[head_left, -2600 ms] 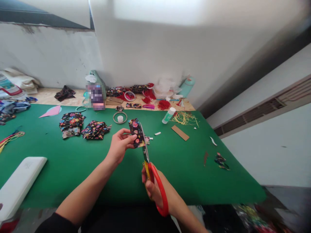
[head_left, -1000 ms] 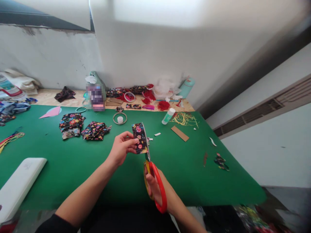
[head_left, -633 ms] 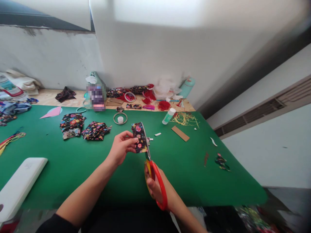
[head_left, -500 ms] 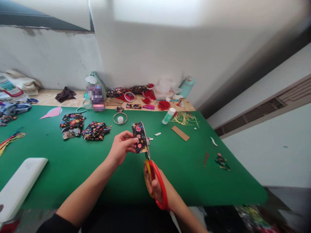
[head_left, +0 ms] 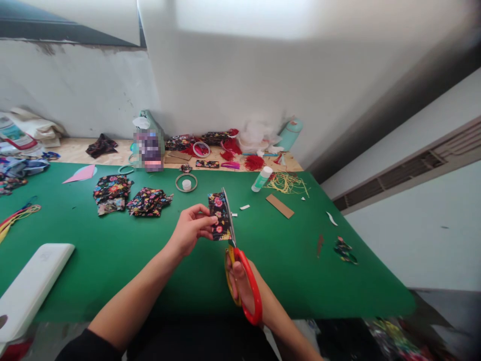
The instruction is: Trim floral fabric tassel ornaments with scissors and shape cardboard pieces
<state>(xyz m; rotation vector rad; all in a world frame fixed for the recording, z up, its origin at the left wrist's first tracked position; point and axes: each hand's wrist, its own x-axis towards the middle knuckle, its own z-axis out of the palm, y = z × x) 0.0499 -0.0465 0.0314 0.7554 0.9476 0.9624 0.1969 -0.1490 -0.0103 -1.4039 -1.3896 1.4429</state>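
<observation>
Between its thumb and fingers, my left hand pinches a black floral fabric piece by its left side, above the green table mat. My right hand is wrapped in the handles of large scissors, one handle red and the other yellow. The blades point away from me and lie along the right edge of the fabric. A small white scrap lies just right of the blades.
Floral fabric piles lie at the left. Behind are a ring around a white cap, a glue stick, yellow cords and a cardboard strip. A white device sits at the near left.
My left hand and the fabric have shifted slightly right. The scissors have moved a little right with them, and the small patterned scrap seen beside the blades no longer shows.
</observation>
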